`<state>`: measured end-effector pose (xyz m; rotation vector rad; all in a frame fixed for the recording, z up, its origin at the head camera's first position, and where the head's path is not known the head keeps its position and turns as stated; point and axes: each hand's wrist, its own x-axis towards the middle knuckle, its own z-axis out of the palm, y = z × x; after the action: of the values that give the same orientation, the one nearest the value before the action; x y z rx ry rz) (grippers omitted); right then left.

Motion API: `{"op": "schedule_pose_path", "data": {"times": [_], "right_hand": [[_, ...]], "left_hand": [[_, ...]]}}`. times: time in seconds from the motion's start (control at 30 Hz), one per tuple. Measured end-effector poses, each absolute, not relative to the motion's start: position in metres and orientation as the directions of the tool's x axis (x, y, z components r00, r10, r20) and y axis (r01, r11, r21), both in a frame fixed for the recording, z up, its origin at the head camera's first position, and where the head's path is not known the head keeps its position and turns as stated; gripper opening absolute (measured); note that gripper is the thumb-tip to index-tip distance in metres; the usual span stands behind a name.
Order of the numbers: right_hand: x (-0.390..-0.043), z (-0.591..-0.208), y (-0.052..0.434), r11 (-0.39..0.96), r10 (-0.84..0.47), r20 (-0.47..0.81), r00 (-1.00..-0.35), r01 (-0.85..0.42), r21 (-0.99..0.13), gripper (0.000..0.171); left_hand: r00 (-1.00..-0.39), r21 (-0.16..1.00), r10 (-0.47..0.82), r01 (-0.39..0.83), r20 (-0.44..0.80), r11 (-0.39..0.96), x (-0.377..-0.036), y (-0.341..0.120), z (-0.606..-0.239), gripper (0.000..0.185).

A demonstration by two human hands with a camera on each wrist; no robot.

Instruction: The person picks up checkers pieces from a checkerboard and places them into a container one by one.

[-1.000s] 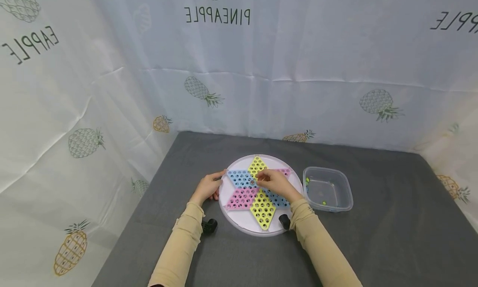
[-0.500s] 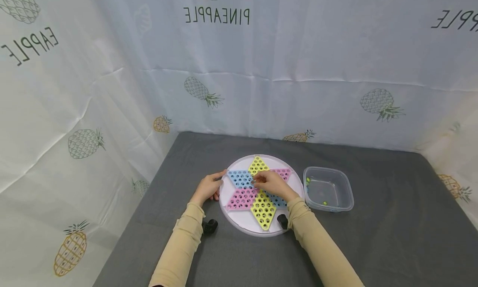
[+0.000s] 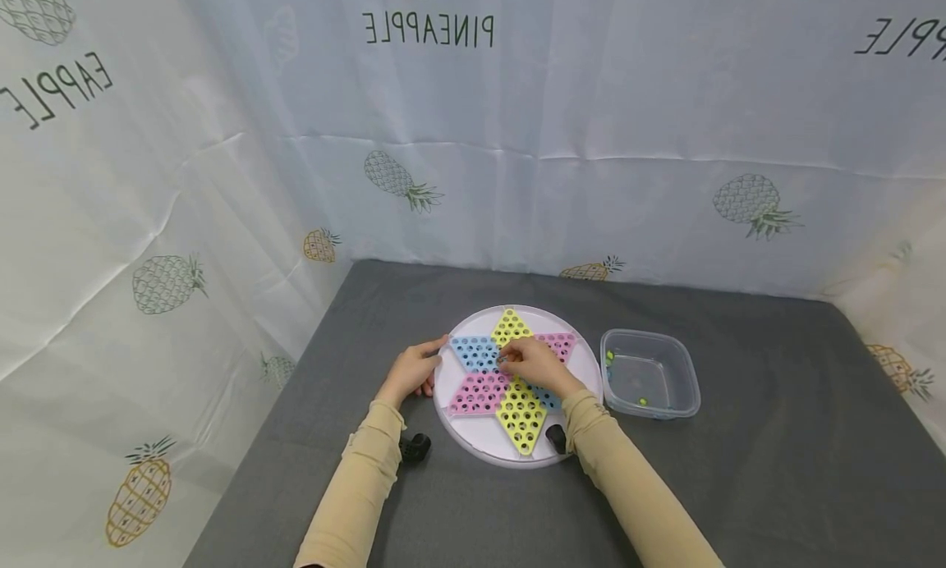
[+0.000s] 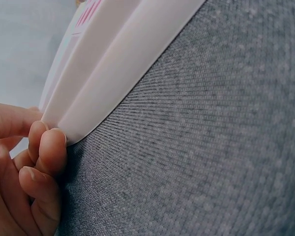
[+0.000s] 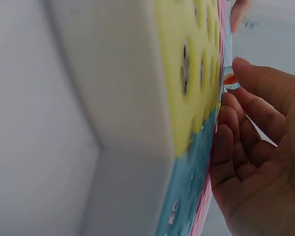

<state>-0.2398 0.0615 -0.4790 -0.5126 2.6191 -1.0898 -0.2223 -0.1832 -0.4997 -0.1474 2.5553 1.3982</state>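
A round white Chinese checkers board point(image 3: 461, 430) lies on the grey cloth, with a star of yellow, pink and blue holed sections. My left hand point(image 3: 408, 372) grips its left rim; in the left wrist view the curled fingers point(image 4: 53, 150) meet the edge of the board. Over the star's middle, near the blue section's inner corner, my right hand point(image 3: 538, 363) pinches a clear marble with an orange swirl point(image 5: 229, 78) between thumb and finger. The marble is at the board's surface; whether it sits in a hole cannot be told. Its other fingers are curled close to the board.
A clear plastic container point(image 3: 668, 371) stands right of the board, with a few small green and blue marbles point(image 3: 609, 357) inside. Black wrist cameras point(image 3: 415, 447) sit under the forearms. A pineapple-print curtain point(image 3: 628, 125) hangs behind and beside the table.
My right hand has shifted slightly left and down over the orange-swirled marble, which was visible just beyond the fingertips a second ago. My left hand has stayed at the rim.
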Motion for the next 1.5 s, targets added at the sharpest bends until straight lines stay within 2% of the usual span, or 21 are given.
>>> {"op": "schedule_pose_path", "data": {"times": [0.27,0.7,1.5], "right_hand": [[-0.239,-0.479,0.062,0.655,-0.384,-0.133,-0.914,-0.168,-0.737,0.012],[-0.235,-0.475,0.068,0.645,-0.396,-0.14,-0.907,-0.166,-0.746,0.01],[-0.22,-0.456,0.08,0.598,-0.385,-0.046,-0.922,-0.211,-0.773,0.019]], "left_hand": [[-0.97,0.823,0.022,-0.194,-0.244,0.534,-0.222,-0.181,-0.498,0.044],[-0.968,0.821,0.019,-0.201,-0.25,0.534,-0.221,-0.181,-0.498,0.044],[-0.97,0.82,0.003,-0.204,-0.243,0.535,-0.219,-0.182,-0.498,0.044]]}}
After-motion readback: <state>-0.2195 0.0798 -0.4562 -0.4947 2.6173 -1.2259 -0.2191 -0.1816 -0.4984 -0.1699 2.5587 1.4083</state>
